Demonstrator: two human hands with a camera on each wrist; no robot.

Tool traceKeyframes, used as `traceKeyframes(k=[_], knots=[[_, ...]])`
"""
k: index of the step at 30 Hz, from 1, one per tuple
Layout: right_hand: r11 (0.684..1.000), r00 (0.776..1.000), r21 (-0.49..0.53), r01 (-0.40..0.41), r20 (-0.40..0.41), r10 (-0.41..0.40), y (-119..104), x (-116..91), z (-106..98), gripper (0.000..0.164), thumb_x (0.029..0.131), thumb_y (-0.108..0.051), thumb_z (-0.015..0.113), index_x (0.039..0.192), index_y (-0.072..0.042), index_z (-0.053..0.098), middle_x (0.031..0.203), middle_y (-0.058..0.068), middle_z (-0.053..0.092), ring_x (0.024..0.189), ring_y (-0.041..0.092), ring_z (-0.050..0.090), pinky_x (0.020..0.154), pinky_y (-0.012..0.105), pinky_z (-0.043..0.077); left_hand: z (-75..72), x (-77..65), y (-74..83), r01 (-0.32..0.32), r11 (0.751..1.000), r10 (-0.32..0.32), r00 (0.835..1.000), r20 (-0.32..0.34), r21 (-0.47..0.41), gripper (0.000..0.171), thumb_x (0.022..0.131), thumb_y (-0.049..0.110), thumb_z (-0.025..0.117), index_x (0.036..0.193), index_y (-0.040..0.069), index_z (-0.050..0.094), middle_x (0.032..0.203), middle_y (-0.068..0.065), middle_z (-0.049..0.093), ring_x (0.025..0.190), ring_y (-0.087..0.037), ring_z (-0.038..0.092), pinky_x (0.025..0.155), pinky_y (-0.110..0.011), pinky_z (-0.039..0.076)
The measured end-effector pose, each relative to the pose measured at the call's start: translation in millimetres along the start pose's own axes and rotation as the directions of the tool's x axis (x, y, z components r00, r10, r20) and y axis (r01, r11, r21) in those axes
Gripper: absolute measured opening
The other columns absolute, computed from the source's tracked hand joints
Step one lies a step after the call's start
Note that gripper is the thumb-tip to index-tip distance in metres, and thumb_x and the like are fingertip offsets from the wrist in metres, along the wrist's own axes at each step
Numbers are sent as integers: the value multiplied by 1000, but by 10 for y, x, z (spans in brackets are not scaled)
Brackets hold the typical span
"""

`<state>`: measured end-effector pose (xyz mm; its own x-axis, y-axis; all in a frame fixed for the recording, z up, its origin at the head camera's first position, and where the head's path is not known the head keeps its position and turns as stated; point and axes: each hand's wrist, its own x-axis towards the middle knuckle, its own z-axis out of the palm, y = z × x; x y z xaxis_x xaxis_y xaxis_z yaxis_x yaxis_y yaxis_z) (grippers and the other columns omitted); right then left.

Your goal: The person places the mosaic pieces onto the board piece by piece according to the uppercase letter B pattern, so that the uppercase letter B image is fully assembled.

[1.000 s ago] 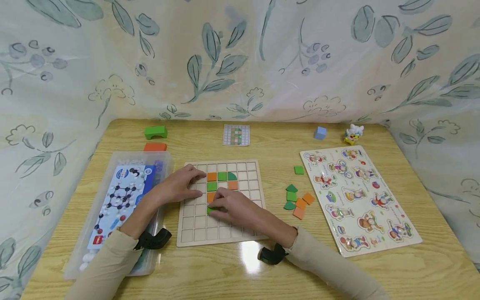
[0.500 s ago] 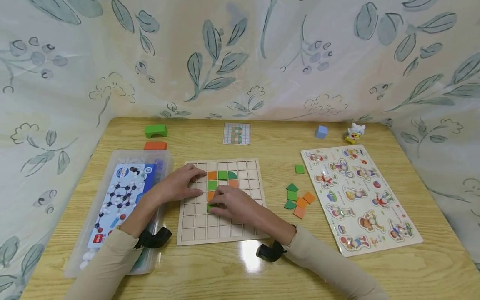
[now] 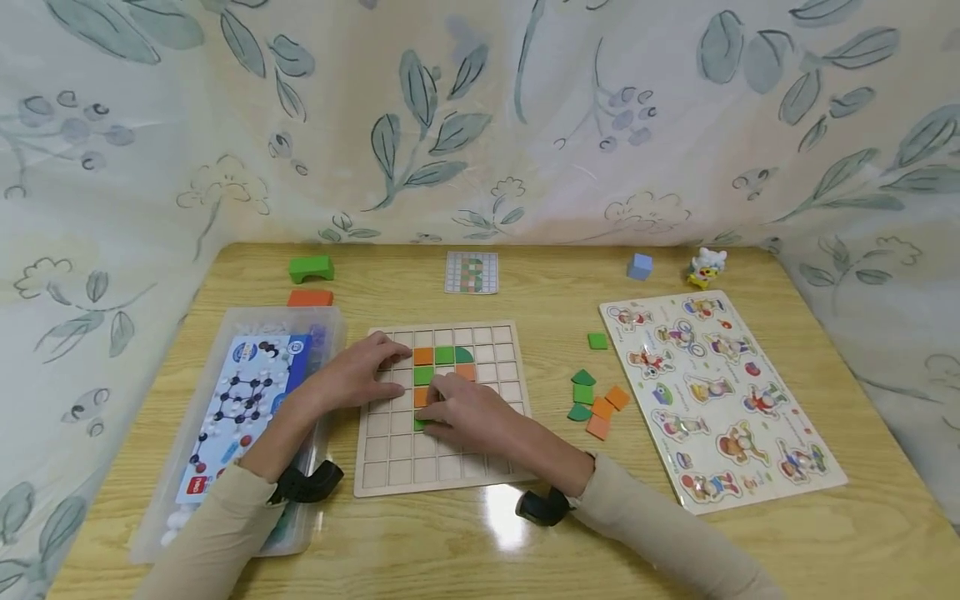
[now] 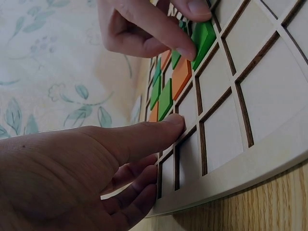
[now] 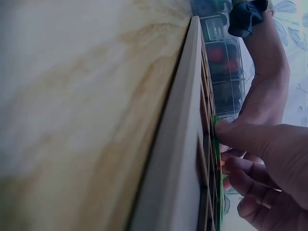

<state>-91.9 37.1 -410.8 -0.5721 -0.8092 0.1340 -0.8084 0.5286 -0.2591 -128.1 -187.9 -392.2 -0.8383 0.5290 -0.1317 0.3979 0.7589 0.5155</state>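
In the head view, a wooden grid board (image 3: 380, 473) lies mid-table. My right hand (image 3: 480, 417) pinches a green square tile (image 4: 204, 41) between thumb and finger, at a cell in the column below an orange tile (image 3: 422, 397). The left wrist view has this green tile tilted, one edge standing above the grid. My left hand (image 3: 352, 375) rests at the board's left side, thumb and fingers spread and touching its cells. Other tiles sit in the grid: green squares (image 3: 445, 355), orange squares (image 3: 423, 357) and a dark green quarter-circle (image 3: 464, 355). My right hand hides some cells.
Loose green and orange tiles (image 3: 583, 393) lie right of the board, near a picture puzzle board (image 3: 611, 333). A plastic box (image 3: 161, 492) stands left. At the back are a pattern card (image 3: 472, 273), green block (image 3: 311, 267), red block (image 3: 311, 297), blue block (image 3: 640, 267) and figurine (image 3: 707, 267).
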Motion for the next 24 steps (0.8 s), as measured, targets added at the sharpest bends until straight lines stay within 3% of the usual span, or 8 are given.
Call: traceKeyframes(k=[5,13,24], knots=[[998,1000,52,-23,8,22,-4,16,4,17,90,-28,69,103,-20,77,99,-3,62,87,10,54,65,16,44,-6,-7,3,-3,1000,3,1000,1,-8,47,86,17,73,127,1,59,107,-11,57,92,-20,52,82,-36,45],[1000,999,-18,12,-34,-13,-12,30,29,14,92,-25,67,101,-21,76,99,-5,64,87,9,56,68,17,46,-12,4,-13,-11,1000,11,1000,-3,1,47,86,17,73,128,2,59,105,-11,56,91,-20,51,80,-35,44],[999,999,-21,-32,-28,32,-18,26,50,16,91,-29,68,103,-22,74,98,-7,63,85,8,54,67,16,44,-10,-2,-20,18,1000,-18,1000,4,-14,49,85,20,74,129,4,59,107,-9,56,93,-18,51,81,-34,44]])
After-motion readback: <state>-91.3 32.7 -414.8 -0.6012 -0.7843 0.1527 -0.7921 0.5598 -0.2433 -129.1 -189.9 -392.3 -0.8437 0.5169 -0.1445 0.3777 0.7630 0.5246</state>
